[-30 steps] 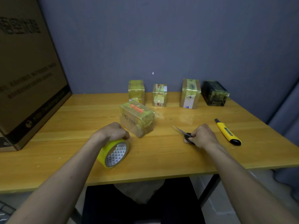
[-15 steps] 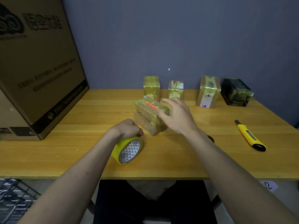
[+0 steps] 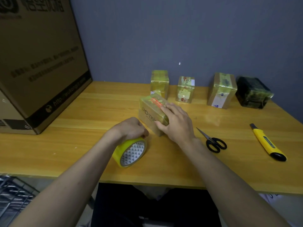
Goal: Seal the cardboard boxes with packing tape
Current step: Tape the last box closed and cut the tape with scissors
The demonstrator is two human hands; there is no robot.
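Note:
A small cardboard box wrapped in yellowish tape lies on the wooden table, near its middle. My right hand rests on the box's right end, fingers over the top and thumb on the near side. My left hand grips the top of a yellow tape roll that stands on edge just in front of the box. Black-handled scissors lie flat to the right of my right wrist.
Three taped boxes and a dark wrapped box stand in a row along the back wall. A yellow utility knife lies at the right. A large cardboard carton fills the table's left end.
My right hand let go of the scissors, which now lie on the table, and moved left onto the small box. My left hand stayed on the tape roll.

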